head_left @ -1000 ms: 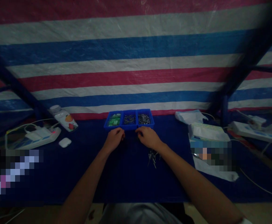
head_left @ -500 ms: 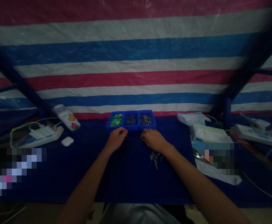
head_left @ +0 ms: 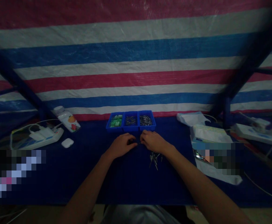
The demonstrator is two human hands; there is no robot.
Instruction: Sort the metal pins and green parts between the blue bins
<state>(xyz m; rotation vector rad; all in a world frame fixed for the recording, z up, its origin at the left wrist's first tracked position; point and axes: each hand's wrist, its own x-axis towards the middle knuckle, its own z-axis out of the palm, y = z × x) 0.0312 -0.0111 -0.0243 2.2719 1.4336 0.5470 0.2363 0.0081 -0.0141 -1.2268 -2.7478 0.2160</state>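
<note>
Thin metal piece (head_left: 139,143) sits between the two hands, above the counter (head_left: 126,186). Lies at 9 o'clock from the right hand (head_left: 154,142), poking out of its fingertips; long axis roughly 9-to-3, pointing at the left hand (head_left: 121,146). Right grip narrow, apparently pinched on the piece; its far end is hidden. Left grip part-spread, thumb and fingers apart, tips just beside the piece; contact too small to tell. Right hand nearer.

Loose metal rods (head_left: 154,160) lie at 6 o'clock of the right hand, axes mixed; hand and wrist overhang the pile's top edge, forearm just beside at 3.

Three-part blue tray (head_left: 131,128) at 12 o'clock, just beyond the fingers: green-looking items in its left compartment, small metal bits in the other two. Bottle (head_left: 68,120) at 10, white case (head_left: 67,142) at 9, both well apart from the hands.
</note>
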